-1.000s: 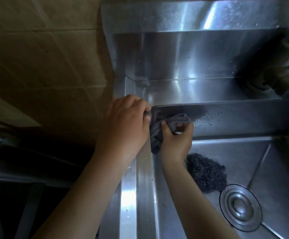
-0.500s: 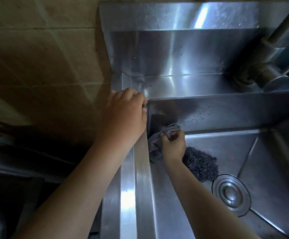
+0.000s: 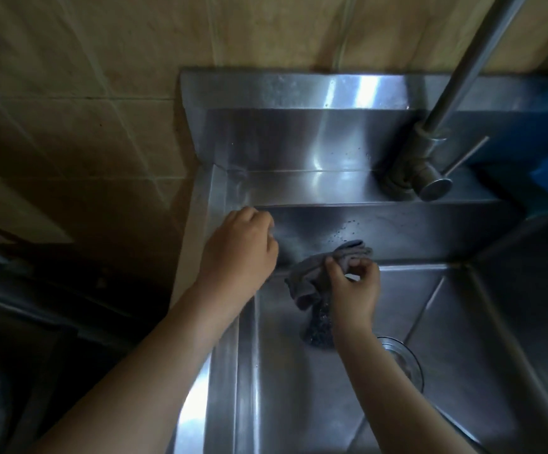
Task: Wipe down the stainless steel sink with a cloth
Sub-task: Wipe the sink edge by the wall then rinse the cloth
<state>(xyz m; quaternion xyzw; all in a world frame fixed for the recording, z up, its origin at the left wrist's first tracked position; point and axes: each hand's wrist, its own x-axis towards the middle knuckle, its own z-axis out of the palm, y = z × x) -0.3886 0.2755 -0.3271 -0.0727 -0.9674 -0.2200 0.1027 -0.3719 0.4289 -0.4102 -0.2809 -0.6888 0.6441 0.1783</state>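
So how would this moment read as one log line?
wiping | right hand grips cloth at sink back wall | left hand on rim

cloth (image 3: 318,273): grey, crumpled (pinched) | sink (image 3: 429,231): steel, droplets on back wall

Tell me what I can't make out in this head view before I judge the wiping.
- Drain, head view: partly hidden by the right forearm.
- Dark scouring pad: mostly covered by the right hand and the cloth.
- Left hand fingertips: curled over the sink rim, out of sight.
- Faucet spout: cut off by the top edge.
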